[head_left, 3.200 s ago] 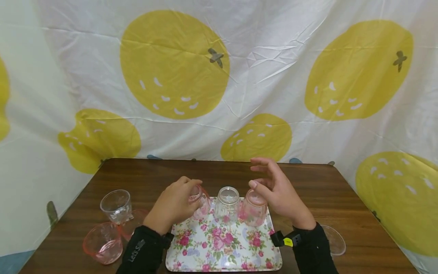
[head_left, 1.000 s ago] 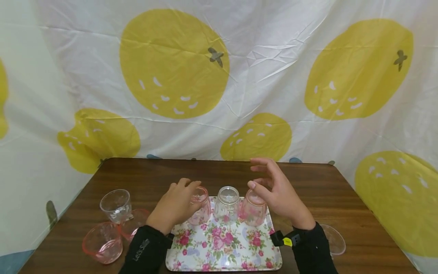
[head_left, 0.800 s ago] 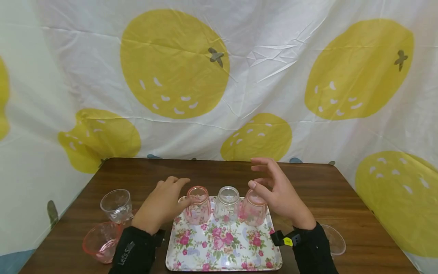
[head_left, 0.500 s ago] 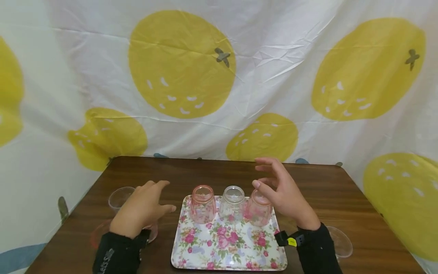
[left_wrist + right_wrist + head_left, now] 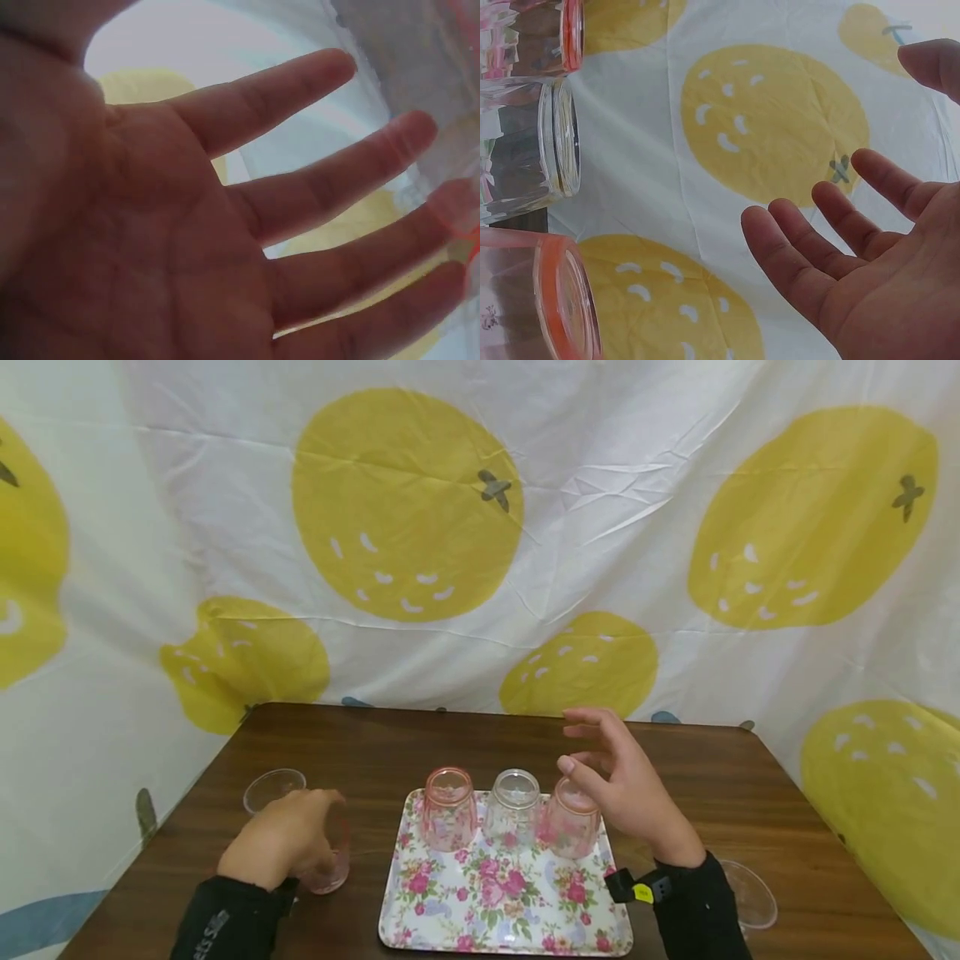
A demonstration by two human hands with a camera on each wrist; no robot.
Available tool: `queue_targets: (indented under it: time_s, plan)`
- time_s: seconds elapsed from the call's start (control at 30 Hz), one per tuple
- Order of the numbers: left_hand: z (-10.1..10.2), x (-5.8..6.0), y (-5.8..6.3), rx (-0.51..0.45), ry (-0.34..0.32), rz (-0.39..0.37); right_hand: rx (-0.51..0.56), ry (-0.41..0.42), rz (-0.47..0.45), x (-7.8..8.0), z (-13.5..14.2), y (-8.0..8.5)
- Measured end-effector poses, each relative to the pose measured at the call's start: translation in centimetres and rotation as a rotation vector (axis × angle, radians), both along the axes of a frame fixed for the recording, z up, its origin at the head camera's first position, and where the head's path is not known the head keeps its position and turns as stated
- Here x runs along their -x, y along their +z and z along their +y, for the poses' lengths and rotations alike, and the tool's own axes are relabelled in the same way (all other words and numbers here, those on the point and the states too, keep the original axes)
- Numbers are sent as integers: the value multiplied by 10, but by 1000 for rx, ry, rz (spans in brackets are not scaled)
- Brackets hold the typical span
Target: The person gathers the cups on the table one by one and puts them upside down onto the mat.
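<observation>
My left hand (image 5: 281, 839) is over a pink glass (image 5: 335, 867) left of the tray and covers much of it. In the left wrist view its fingers are spread and nearly straight, the tips overlapping clear glass and a reddish rim (image 5: 474, 244). My right hand (image 5: 626, 789) hovers with loosely bent fingers at the right end of a row on the flowered tray (image 5: 495, 918). That row holds a pink glass (image 5: 450, 818), a clear glass (image 5: 513, 814) and another pink glass (image 5: 573, 822), all upside down. The right wrist view shows nothing between the right fingers (image 5: 784, 247).
Behind the left hand a clear glass (image 5: 258, 791) shows only its rim and part of its side. Another clear glass (image 5: 753, 897) stands right of the tray, partly hidden by the right sleeve. A lemon-print cloth (image 5: 420, 668) hangs behind the brown table (image 5: 360, 735).
My left hand let go of the left pink glass on the tray and moved left to the pink glass beside the tray. The right hand stayed in place; the view shifted slightly.
</observation>
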State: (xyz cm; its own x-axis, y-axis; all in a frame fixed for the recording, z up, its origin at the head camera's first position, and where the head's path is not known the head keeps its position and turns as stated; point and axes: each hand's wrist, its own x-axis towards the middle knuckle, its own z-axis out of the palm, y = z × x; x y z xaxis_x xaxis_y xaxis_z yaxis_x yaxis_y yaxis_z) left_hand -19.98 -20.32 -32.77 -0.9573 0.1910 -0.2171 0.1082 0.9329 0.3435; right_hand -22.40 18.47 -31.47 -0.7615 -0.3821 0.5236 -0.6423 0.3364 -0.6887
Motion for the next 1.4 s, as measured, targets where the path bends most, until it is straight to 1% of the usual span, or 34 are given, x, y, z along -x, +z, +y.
queue_targets:
  time_s: [0.1,0.2,0.37,0.5,0.6,0.83,0.97,1.07,1.13,1.4]
  plan:
    - [-1,0,-1,-6,20,-14,5,-6,7,0,0,0]
    - [-1,0,-2,-3,19,-7,12,-9,5,0,0,0]
    - [-1,0,-2,-16,18,-17,12,-3,-1,0,0,-2]
    - [-1,-1,1,-29,14,14,11,3,-9,0,1,-2]
    - [-2,-1,3,-31,-3,61,11,2,-19,0,1,-2]
    - [-2,-4,7,-37,-66,177,4,4,-17,0,1,-1]
    - [2,-8,12,-87,-89,252,2,-2,-11,0,2,-1]
    - [5,-11,15,-134,-121,340,5,-2,-7,0,2,-1]
    - [7,-13,18,-162,-136,384,6,1,-7,0,2,-1]
    - [9,-14,22,-247,-123,552,3,-3,-3,0,2,1]
